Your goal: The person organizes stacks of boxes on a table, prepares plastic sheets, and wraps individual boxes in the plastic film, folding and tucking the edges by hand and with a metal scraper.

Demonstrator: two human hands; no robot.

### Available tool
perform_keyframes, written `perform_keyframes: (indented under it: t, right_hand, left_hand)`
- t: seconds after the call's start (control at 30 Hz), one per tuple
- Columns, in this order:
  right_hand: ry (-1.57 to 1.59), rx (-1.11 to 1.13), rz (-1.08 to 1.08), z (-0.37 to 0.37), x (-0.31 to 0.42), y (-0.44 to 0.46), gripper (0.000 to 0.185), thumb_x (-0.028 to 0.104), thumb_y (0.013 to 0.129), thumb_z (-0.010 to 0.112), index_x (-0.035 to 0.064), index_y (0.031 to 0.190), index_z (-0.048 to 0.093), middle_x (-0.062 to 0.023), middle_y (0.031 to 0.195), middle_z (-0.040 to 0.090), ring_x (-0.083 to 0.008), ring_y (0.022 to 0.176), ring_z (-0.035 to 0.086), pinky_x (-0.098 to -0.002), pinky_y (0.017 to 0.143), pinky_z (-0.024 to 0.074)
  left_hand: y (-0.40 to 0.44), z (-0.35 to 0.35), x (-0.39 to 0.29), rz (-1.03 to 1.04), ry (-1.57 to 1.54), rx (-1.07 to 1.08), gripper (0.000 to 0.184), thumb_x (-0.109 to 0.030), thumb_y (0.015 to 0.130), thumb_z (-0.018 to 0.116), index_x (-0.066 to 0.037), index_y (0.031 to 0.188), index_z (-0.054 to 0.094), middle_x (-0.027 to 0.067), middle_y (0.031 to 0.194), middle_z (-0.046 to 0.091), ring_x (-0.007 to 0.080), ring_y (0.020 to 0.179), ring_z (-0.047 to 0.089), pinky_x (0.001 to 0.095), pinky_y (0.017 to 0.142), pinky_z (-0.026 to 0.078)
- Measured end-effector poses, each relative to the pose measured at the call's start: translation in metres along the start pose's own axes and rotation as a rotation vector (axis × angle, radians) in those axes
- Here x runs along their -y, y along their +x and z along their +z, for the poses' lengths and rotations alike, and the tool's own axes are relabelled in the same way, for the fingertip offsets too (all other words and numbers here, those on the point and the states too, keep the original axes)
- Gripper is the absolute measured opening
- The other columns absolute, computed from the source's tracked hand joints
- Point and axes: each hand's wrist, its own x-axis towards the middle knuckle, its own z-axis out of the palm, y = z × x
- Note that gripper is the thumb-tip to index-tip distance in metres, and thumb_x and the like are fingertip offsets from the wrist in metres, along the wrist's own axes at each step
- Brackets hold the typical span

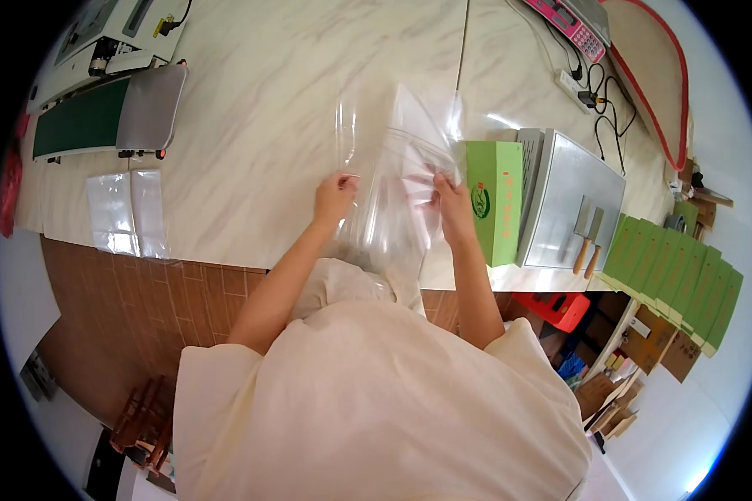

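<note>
A large clear plastic bag (pixel 384 213) hangs over the front of the marble-patterned table, spread between my two hands. My left hand (pixel 335 202) pinches its left side with thumb and fingers together. On the other side my right hand (pixel 453 207) grips the plastic, thumb on top, where whitish folded layers (pixel 409 125) bunch up toward the back. Glare makes it hard to tell how many layers there are. Just right of my right hand stands a green box (pixel 495 200) with orange print and a dark round logo.
Two flat packs of clear bags (pixel 113 209) lie at the left front edge. Behind them is a machine with a green conveyor belt (pixel 82 121). On the right are a metal slab (pixel 572 200) bearing two spatulas (pixel 589 238), a pink scale (pixel 570 25), a power strip (pixel 572 83) and several green boxes (pixel 668 271).
</note>
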Motion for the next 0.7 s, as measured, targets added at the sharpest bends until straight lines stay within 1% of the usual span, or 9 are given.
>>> perform_keyframes:
  t: [0.07,0.13,0.23,0.27,0.33,0.47,0.6,0.67,0.7]
  right_hand:
    - [0.041,-0.026,0.023,-0.001,0.003,-0.001,0.033,0.017,0.098,0.045,-0.0048,0.12,0.057,-0.0113,0.1,0.067,-0.0101,0.064,0.053,-0.028,0.059,0.0549]
    - [0.004,-0.031,0.017,-0.008,-0.005,0.005,0.033,0.017,0.098,0.045,-0.0054,0.12,0.057,-0.0102,0.096,0.066,-0.0104,0.064,0.053,-0.0281,0.059,0.0549]
    - [-0.039,-0.06,0.014,-0.006,-0.004,0.004,0.033,0.017,0.098,0.047,-0.0064,0.119,0.057,-0.0077,0.089,0.064,-0.0105,0.064,0.053,-0.0282,0.058,0.055]
    - [-0.048,-0.085,0.012,-0.003,-0.001,0.004,0.034,0.017,0.097,0.048,-0.0067,0.119,0.057,-0.0062,0.085,0.062,-0.0103,0.064,0.053,-0.0281,0.058,0.055]
    - [-0.03,-0.077,0.02,-0.002,-0.003,0.006,0.033,0.017,0.097,0.048,-0.0059,0.12,0.057,-0.0045,0.081,0.059,-0.0098,0.065,0.053,-0.0279,0.057,0.055]
    - [-0.015,-0.018,0.021,0.004,0.01,-0.001,0.033,0.017,0.097,0.048,-0.0038,0.122,0.057,-0.0013,0.074,0.054,-0.0095,0.063,0.052,-0.0269,0.057,0.0547]
    - [-0.016,-0.009,0.012,0.004,0.009,0.0,0.033,0.017,0.098,0.046,-0.0027,0.123,0.056,-0.0019,0.076,0.056,-0.0094,0.061,0.052,-0.0264,0.056,0.0544]
    - [-0.041,-0.045,-0.001,-0.001,0.0,0.006,0.033,0.017,0.098,0.046,-0.0034,0.122,0.056,-0.0048,0.083,0.062,-0.0087,0.058,0.051,-0.0265,0.056,0.0541]
    - [-0.042,-0.044,-0.002,-0.002,-0.002,0.007,0.033,0.017,0.098,0.046,-0.0034,0.122,0.056,-0.0048,0.083,0.062,-0.0087,0.058,0.051,-0.0265,0.056,0.0541]
  left_hand:
    - [0.004,-0.027,0.014,0.012,0.177,-0.115,0.02,-0.021,0.092,0.058,-0.003,0.098,0.065,0.0051,0.078,0.065,0.0121,0.068,0.061,0.025,0.057,0.049]
    - [0.002,-0.059,0.024,-0.092,0.027,-0.126,0.022,-0.024,0.093,0.057,-0.004,0.099,0.065,0.0036,0.079,0.064,0.0113,0.071,0.062,0.0238,0.059,0.048]
    - [-0.004,-0.093,0.037,-0.14,-0.026,-0.204,0.023,-0.025,0.094,0.057,-0.005,0.101,0.063,0.0032,0.082,0.066,0.0112,0.073,0.063,0.0241,0.062,0.048]
    - [-0.004,-0.1,0.04,-0.14,-0.019,-0.21,0.023,-0.025,0.094,0.057,-0.005,0.101,0.063,0.0032,0.082,0.066,0.0112,0.073,0.063,0.0241,0.062,0.048]
    - [-0.004,-0.109,0.046,-0.154,-0.016,-0.247,0.021,-0.022,0.095,0.055,-0.002,0.095,0.061,0.0074,0.085,0.069,0.0137,0.075,0.066,0.0264,0.063,0.05]
    - [-0.004,-0.116,0.055,-0.162,-0.049,-0.283,0.021,-0.021,0.095,0.055,-0.001,0.095,0.061,0.0084,0.086,0.07,0.0138,0.074,0.066,0.0254,0.064,0.05]
    - [-0.002,-0.117,0.058,-0.135,-0.015,-0.305,0.021,-0.019,0.094,0.055,0.001,0.096,0.06,0.009,0.085,0.07,0.0142,0.071,0.066,0.0256,0.065,0.05]
    - [-0.002,-0.118,0.057,-0.149,-0.013,-0.318,0.021,-0.018,0.094,0.055,0.001,0.096,0.06,0.0088,0.083,0.07,0.0141,0.069,0.066,0.0258,0.066,0.051]
    - [-0.001,-0.12,0.059,-0.147,-0.03,-0.32,0.019,-0.017,0.094,0.055,0.001,0.097,0.06,0.0089,0.083,0.069,0.0157,0.071,0.066,0.0272,0.067,0.051]
